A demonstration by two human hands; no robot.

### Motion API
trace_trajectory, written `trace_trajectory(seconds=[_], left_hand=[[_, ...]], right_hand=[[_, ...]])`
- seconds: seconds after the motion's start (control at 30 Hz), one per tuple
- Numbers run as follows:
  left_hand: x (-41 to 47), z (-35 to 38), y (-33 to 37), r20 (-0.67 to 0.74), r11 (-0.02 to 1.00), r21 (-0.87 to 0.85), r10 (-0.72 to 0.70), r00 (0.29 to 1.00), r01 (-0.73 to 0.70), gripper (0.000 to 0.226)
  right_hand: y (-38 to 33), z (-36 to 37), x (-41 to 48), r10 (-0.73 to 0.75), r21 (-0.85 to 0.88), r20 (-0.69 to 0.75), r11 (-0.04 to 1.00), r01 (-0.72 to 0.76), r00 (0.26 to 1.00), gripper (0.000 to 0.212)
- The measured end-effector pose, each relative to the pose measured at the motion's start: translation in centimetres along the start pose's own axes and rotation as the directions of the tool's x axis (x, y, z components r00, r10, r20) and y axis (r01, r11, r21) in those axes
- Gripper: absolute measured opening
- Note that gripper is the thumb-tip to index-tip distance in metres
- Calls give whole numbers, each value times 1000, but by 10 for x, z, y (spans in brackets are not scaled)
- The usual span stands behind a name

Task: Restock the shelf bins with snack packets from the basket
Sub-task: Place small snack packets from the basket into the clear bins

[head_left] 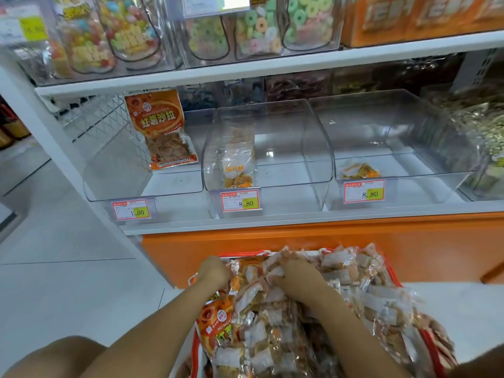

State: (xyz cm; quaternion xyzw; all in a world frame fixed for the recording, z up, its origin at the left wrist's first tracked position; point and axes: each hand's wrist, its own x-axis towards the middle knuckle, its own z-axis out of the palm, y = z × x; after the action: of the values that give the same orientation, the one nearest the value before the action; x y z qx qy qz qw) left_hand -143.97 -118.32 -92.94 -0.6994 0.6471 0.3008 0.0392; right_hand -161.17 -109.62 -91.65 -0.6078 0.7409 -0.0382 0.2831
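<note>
A red basket point(392, 271) heaped with clear snack packets point(354, 290) sits low in front of the shelf. My left hand point(214, 272) is curled into the packets at the heap's left side. My right hand point(293, 264) lies fingers-down on the heap's far middle, gripping packets. An orange bag point(218, 326) lies at the heap's near left. Three clear bins stand on the shelf: the left bin point(141, 184) holds one upright orange bag point(161, 129), the middle bin point(267, 148) one clear packet point(238, 156), the right bin point(395, 140) a few packets point(360, 170).
Price tags point(240, 201) hang on the bin fronts. An orange base panel point(300, 241) runs below the shelf. The upper shelf carries clear bins of coloured candy point(256, 31). A bin of greenish packets point(485, 137) stands at far right. White floor tiles point(54, 241) spread to the left.
</note>
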Motion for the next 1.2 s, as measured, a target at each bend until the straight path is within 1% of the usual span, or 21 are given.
trace_trajectory(seconds=[0.03, 0.1, 0.17, 0.2, 0.23, 0.27, 0.3, 0.33, 0.37, 0.4, 0.43, 0.47, 0.5, 0.57, 0.67, 0.77, 0.9, 1.0, 1.07, 1.13, 1.2], left_hand=[[-2, -4, 4, 9, 998, 56, 14, 1000, -15, 17], [-7, -14, 13, -3, 992, 102, 73, 997, -73, 26], [-18, -32, 21, -29, 973, 169, 166, 986, -159, 26], [-28, -43, 24, -30, 956, 214, 211, 977, -200, 25], [-37, -55, 27, -27, 946, 227, 245, 969, -233, 22], [-47, -68, 30, -23, 942, 195, 283, 959, -273, 16], [-57, -80, 31, -14, 943, 109, 319, 948, -315, 15], [-66, -92, 32, -5, 938, -16, 346, 938, -346, 18], [-75, -102, 33, 9, 920, -160, 363, 932, -357, 21], [-84, -110, 32, 29, 889, -295, 374, 927, -350, 22], [-90, -117, 32, 50, 856, -397, 381, 923, -332, 22], [-94, -121, 31, 65, 829, -459, 390, 918, -320, 21], [-98, -124, 32, 76, 811, -493, 401, 913, -315, 20], [-103, -129, 33, 104, 788, -537, 418, 902, -303, 19], [-108, -133, 35, 159, 773, -560, 453, 877, -298, 16], [-114, -136, 39, 190, 746, -599, 486, 853, -291, 15], [-123, -135, 45, 186, 645, -726, 521, 833, -241, 21], [-126, -135, 49, 169, 573, -791, 540, 824, -213, 20], [-127, -136, 50, 163, 555, -805, 545, 822, -208, 21], [-127, -139, 49, 157, 553, -806, 542, 825, -211, 18], [-126, -145, 48, 137, 553, -801, 541, 830, -228, 11]], right_hand=[[0, 0, 0, 0, 0, -2, 1000, 0, 1000, 58], [0, -1, 1, 11, 43, -7, 999, -10, 1000, 50], [-2, -6, 2, 48, 164, -24, 986, -43, 999, 38], [-2, -8, 2, 57, 232, -42, 972, -46, 997, 37], [-4, -10, 2, 57, 312, -59, 949, -36, 997, 39], [-6, -13, 1, 44, 399, -80, 917, -9, 996, 45], [-9, -16, -1, 28, 485, -101, 874, 25, 995, 52], [-13, -18, -2, 5, 574, -126, 816, 69, 992, 56], [-15, -19, -3, -21, 663, -154, 740, 119, 988, 57], [-19, -21, -4, -36, 750, -184, 641, 163, 982, 53], [-22, -23, -6, -36, 815, -213, 544, 198, 976, 50], [-25, -26, -8, -28, 847, -257, 474, 239, 966, 51], [-28, -30, -11, -18, 849, -309, 446, 284, 951, 56], [-32, -40, -20, -1, 810, -414, 455, 369, 910, 61], [-35, -60, -34, -13, 733, -528, 497, 464, 849, 57], [-36, -78, -48, 3, 653, -615, 563, 507, 788, 50], [-38, -98, -67, 46, 588, -705, 595, 548, 707, 47], [-42, -108, -74, 88, 571, -750, 587, 574, 656, 47], [-44, -112, -75, 69, 529, -772, 622, 578, 632, 47], [-44, -118, -73, 15, 446, -791, 697, 561, 611, 47], [-47, -129, -68, -56, 364, -790, 759, 540, 611, 47]])
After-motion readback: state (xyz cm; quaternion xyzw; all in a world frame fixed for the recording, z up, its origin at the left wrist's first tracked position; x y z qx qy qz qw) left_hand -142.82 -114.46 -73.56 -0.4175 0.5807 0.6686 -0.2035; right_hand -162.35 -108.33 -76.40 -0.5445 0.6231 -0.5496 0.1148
